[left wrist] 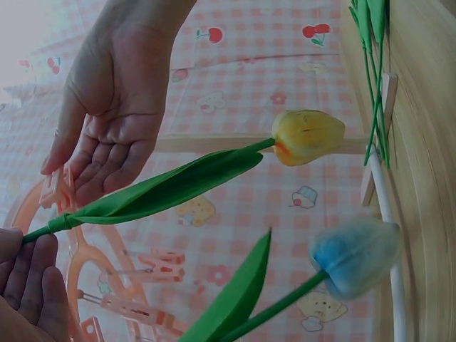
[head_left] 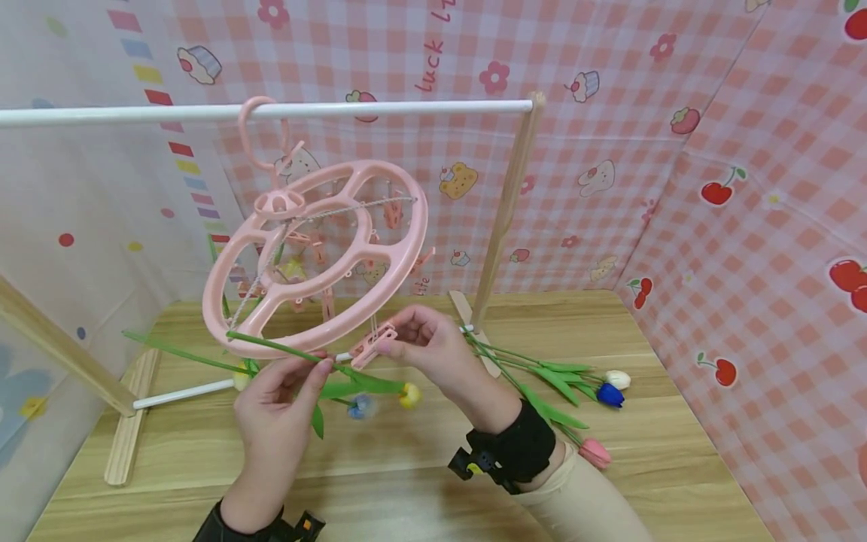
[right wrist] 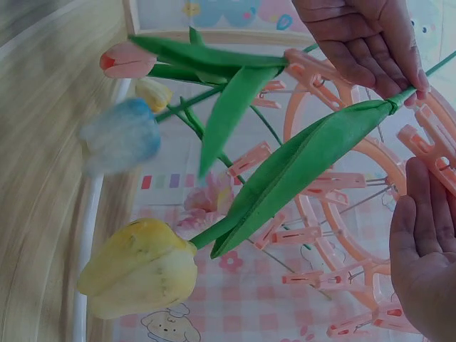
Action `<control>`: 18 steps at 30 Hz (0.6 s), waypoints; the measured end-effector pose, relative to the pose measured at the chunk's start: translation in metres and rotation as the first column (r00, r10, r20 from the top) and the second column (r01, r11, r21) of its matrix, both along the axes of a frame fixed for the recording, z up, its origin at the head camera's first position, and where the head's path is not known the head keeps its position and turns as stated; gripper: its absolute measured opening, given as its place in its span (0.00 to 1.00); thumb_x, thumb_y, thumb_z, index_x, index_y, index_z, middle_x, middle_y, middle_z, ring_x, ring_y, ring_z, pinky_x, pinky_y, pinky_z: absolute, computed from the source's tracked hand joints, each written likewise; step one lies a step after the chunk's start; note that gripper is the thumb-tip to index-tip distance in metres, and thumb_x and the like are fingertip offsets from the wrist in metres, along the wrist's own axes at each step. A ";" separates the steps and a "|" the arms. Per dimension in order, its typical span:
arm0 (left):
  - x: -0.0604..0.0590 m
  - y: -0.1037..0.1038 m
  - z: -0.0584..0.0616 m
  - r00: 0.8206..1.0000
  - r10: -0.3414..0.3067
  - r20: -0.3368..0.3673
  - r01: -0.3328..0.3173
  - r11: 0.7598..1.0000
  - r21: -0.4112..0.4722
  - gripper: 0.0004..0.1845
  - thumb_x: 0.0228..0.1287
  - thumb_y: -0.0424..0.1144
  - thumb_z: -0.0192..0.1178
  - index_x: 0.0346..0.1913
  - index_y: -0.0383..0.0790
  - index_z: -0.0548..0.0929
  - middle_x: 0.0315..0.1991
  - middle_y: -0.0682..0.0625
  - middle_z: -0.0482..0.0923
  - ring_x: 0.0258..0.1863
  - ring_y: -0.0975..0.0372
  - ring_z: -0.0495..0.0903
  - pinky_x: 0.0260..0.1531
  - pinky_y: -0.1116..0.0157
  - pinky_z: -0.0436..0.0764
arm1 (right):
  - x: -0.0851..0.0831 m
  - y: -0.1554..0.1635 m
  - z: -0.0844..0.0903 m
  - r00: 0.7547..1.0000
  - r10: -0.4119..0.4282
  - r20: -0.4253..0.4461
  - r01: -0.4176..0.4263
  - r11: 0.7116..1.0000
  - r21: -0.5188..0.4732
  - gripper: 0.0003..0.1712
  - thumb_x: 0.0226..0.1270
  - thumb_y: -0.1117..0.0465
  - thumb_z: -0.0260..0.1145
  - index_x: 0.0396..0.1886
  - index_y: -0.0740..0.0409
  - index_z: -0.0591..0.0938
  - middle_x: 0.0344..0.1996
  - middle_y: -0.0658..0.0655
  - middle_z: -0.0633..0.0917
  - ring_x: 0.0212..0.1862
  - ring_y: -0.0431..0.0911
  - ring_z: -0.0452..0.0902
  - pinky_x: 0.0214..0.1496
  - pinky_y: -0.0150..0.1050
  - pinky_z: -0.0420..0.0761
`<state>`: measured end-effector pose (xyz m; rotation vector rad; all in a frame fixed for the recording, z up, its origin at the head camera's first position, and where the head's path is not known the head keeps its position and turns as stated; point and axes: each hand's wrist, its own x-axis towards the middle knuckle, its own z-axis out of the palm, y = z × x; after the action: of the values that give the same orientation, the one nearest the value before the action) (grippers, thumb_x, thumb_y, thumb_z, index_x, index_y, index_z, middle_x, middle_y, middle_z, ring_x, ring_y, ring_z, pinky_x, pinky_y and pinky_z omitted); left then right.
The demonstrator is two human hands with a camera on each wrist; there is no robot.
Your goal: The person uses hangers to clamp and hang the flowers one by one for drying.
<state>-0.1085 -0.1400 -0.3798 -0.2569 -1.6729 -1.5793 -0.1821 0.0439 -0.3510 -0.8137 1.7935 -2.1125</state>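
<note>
My left hand point(head_left: 281, 418) pinches the green stem of a yellow artificial tulip point(head_left: 409, 395) between thumb and fingers. The flower end points right and downward, its leaf point(right wrist: 299, 167) lying along the stem. With thumb and fingers my right hand point(head_left: 433, 350) grips a pink clothespin point(head_left: 374, 346) that hangs from a round pink drying hanger point(head_left: 418, 226). The clothespin is close beside the stem; I cannot tell whether its jaws are apart. Below the hanger a blue tulip point(right wrist: 121, 135) and a pink tulip point(right wrist: 128, 60) hang head down, along with another yellow tulip point(right wrist: 153, 92).
The hanger's hook point(head_left: 245, 139) loops over a white rod point(head_left: 406, 109) on wooden posts point(head_left: 508, 203). Several other clothespins point(right wrist: 335, 278) dangle from the ring. On the table at right lie a white tulip point(head_left: 617, 379), a blue tulip point(head_left: 609, 395) and a pink tulip point(head_left: 594, 452).
</note>
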 end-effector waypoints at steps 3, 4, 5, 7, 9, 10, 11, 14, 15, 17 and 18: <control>0.000 0.000 0.001 1.000 -0.001 0.005 0.001 1.000 0.006 0.05 0.49 0.16 0.63 0.31 0.23 0.83 0.32 0.53 0.86 0.30 0.68 0.84 0.32 0.78 0.82 | 0.000 -0.002 0.000 1.000 -0.006 -0.020 0.005 1.000 -0.018 0.18 0.57 0.58 0.70 0.37 0.69 0.76 0.33 0.46 0.85 0.34 0.37 0.79 0.35 0.26 0.79; 0.000 0.000 0.002 1.000 -0.002 0.004 0.002 1.000 0.008 0.05 0.50 0.16 0.63 0.31 0.23 0.83 0.32 0.53 0.86 0.30 0.68 0.84 0.32 0.77 0.83 | 0.001 -0.002 0.000 1.000 -0.009 -0.028 0.009 1.000 -0.016 0.18 0.58 0.59 0.69 0.37 0.71 0.76 0.33 0.45 0.85 0.34 0.37 0.79 0.35 0.26 0.79; 0.000 0.000 0.002 1.000 -0.003 0.001 0.003 1.000 0.010 0.05 0.49 0.16 0.63 0.31 0.22 0.82 0.32 0.53 0.86 0.30 0.68 0.84 0.33 0.77 0.83 | 0.000 -0.003 -0.001 0.999 -0.011 -0.036 0.010 1.000 -0.011 0.18 0.58 0.60 0.69 0.37 0.72 0.76 0.32 0.45 0.85 0.34 0.37 0.79 0.35 0.26 0.79; 0.000 0.000 0.002 1.000 0.000 -0.006 0.000 1.000 0.012 0.05 0.49 0.16 0.64 0.31 0.22 0.82 0.32 0.54 0.86 0.30 0.68 0.84 0.33 0.77 0.83 | 0.000 -0.004 -0.001 0.998 -0.017 -0.056 0.017 1.000 -0.004 0.19 0.59 0.61 0.68 0.37 0.76 0.75 0.31 0.44 0.85 0.33 0.36 0.79 0.34 0.25 0.79; 0.000 0.000 0.002 1.000 -0.002 -0.012 0.002 1.000 0.020 0.05 0.49 0.15 0.64 0.31 0.22 0.82 0.32 0.54 0.86 0.31 0.68 0.85 0.33 0.76 0.83 | 0.001 -0.005 -0.001 0.998 -0.018 -0.068 0.018 1.000 0.001 0.20 0.59 0.61 0.68 0.37 0.77 0.75 0.31 0.44 0.84 0.33 0.36 0.79 0.34 0.25 0.79; 0.000 0.000 0.002 1.000 -0.005 -0.016 0.005 1.000 0.025 0.05 0.48 0.15 0.64 0.31 0.21 0.82 0.32 0.54 0.86 0.31 0.68 0.85 0.33 0.76 0.83 | 0.001 -0.005 -0.001 0.997 -0.020 -0.073 0.020 1.000 0.002 0.21 0.59 0.60 0.69 0.37 0.77 0.75 0.31 0.44 0.84 0.32 0.36 0.79 0.33 0.25 0.79; 0.000 0.000 0.002 1.000 -0.007 -0.018 0.008 1.000 0.030 0.05 0.48 0.15 0.64 0.31 0.21 0.82 0.32 0.54 0.86 0.30 0.68 0.85 0.33 0.77 0.83 | 0.001 -0.006 -0.001 0.997 -0.018 -0.075 0.018 1.000 0.002 0.21 0.59 0.60 0.69 0.37 0.77 0.75 0.31 0.44 0.84 0.32 0.36 0.78 0.33 0.25 0.79; 0.000 0.000 0.002 0.999 -0.033 -0.026 0.035 0.998 0.060 0.05 0.48 0.15 0.63 0.31 0.20 0.82 0.32 0.53 0.86 0.30 0.67 0.85 0.32 0.76 0.83 | 0.001 -0.006 -0.002 0.997 -0.003 -0.077 0.002 1.000 -0.003 0.25 0.58 0.56 0.69 0.37 0.77 0.75 0.31 0.45 0.84 0.33 0.36 0.79 0.35 0.25 0.79; 0.000 0.000 0.003 0.999 -0.042 -0.030 0.044 0.997 0.068 0.05 0.48 0.14 0.63 0.31 0.20 0.82 0.32 0.53 0.86 0.30 0.67 0.85 0.32 0.76 0.83 | 0.001 -0.006 -0.003 0.997 0.000 -0.077 0.000 1.000 -0.001 0.26 0.57 0.55 0.70 0.37 0.77 0.75 0.32 0.44 0.84 0.33 0.36 0.79 0.35 0.25 0.79; 0.001 0.000 0.003 0.997 -0.067 -0.040 0.070 0.993 0.091 0.05 0.49 0.14 0.63 0.31 0.19 0.81 0.32 0.52 0.86 0.31 0.67 0.85 0.33 0.76 0.83 | 0.001 -0.006 -0.003 0.997 0.009 -0.077 -0.009 1.000 -0.004 0.28 0.57 0.53 0.70 0.37 0.77 0.75 0.32 0.45 0.84 0.34 0.36 0.79 0.36 0.25 0.80; 0.001 0.001 0.004 0.996 -0.079 -0.045 0.083 0.991 0.101 0.05 0.49 0.14 0.63 0.31 0.18 0.81 0.32 0.51 0.86 0.31 0.66 0.85 0.33 0.76 0.83 | 0.001 -0.007 -0.004 0.997 0.012 -0.077 -0.012 1.000 -0.004 0.28 0.56 0.53 0.70 0.37 0.77 0.75 0.32 0.45 0.84 0.34 0.36 0.79 0.36 0.25 0.80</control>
<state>-0.1073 -0.1395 -0.3762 -0.3049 -1.5624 -1.7033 -0.1812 0.0373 -0.3548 -0.9168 1.8176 -2.1059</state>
